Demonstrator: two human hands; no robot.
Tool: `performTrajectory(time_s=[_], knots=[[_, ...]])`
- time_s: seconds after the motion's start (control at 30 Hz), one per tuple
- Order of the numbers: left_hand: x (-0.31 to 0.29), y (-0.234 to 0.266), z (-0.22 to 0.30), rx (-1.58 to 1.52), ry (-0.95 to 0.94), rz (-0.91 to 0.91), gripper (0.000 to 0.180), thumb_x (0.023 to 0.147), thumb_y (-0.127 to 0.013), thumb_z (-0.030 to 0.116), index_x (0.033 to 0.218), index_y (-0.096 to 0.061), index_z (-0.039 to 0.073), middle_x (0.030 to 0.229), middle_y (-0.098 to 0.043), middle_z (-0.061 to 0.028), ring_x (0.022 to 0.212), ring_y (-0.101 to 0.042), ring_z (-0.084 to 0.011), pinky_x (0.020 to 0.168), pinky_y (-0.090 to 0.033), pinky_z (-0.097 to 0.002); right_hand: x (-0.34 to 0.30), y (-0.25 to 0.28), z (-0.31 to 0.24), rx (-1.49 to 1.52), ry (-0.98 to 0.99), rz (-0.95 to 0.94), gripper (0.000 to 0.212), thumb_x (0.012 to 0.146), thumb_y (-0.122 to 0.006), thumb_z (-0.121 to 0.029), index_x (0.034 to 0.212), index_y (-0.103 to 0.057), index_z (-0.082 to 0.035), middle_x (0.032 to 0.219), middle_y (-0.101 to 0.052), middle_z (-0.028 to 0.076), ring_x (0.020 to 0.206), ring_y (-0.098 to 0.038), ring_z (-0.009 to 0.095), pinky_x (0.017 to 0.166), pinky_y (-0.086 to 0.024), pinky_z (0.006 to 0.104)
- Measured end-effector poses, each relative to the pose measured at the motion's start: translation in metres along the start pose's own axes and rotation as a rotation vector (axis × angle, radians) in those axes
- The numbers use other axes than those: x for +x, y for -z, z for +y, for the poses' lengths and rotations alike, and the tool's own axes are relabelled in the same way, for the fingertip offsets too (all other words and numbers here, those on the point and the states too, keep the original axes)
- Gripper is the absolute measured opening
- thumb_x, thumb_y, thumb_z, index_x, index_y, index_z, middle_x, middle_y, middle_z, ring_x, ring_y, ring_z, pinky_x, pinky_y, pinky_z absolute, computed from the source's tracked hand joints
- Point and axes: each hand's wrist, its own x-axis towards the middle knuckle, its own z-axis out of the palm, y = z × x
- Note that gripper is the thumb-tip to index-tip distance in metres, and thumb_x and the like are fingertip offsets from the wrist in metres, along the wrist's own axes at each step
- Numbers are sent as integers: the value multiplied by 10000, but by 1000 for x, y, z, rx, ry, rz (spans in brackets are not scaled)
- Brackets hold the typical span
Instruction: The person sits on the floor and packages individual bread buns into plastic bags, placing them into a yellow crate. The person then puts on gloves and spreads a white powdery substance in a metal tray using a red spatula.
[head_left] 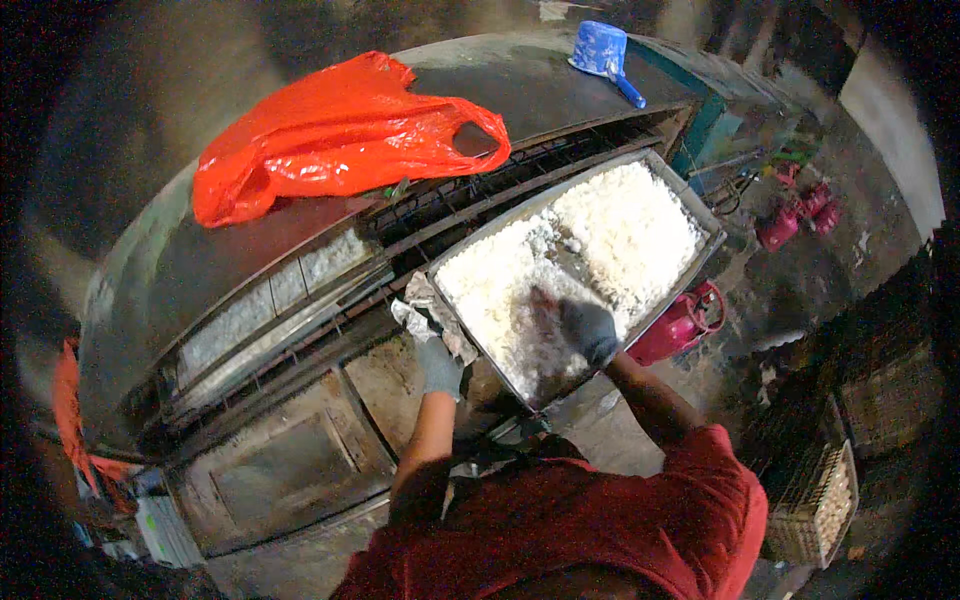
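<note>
A deep metal tray [472, 352] tilts across the front of the oven-like metal unit, filled with white crumbly stuff [630, 215]. At its left side my left hand [438, 368], in a grey glove, grips a crumpled cloth [445, 325] against the tray's edge. My right hand [590, 332], in a dark grey glove, is low inside the tray's near right part. It looks closed, and a blurred reddish-brown shape sticks out ahead of it; motion smears its kind. Around that hand the white layer is thin and the grey tray bottom shows through.
An orange-red plastic bag [310, 140] lies on the unit's top [500, 75], with a blue dipper [602, 52] at the far right. Racks run behind the tray. Red gas cylinders [670, 335] stand right of it. A crate [830, 505] of small pale round items sits lower right.
</note>
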Motion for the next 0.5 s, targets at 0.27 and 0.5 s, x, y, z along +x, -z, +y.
performTrajectory(time_s=[0.27,0.5], knots=[[-20,-5,7,432,-33,10,485,1032,-561,361,1401,-467,61,1236,-615,-130,1093,-612,-242,910,-506,-395,14,-7,-25,-189,-30,-111,342,947,-558,-409,953,-706,-100,713,-684,143,651,-695,308,586,-543,481],[-31,-61,53,14,29,84,718,1001,-643,256,1577,-289,12,1418,-545,-157,1247,-536,-209,1052,-422,-335,70,22,77,11,-315,-487,633,1003,-416,-561,967,-747,-24,834,-710,239,814,-707,398,769,-551,504]])
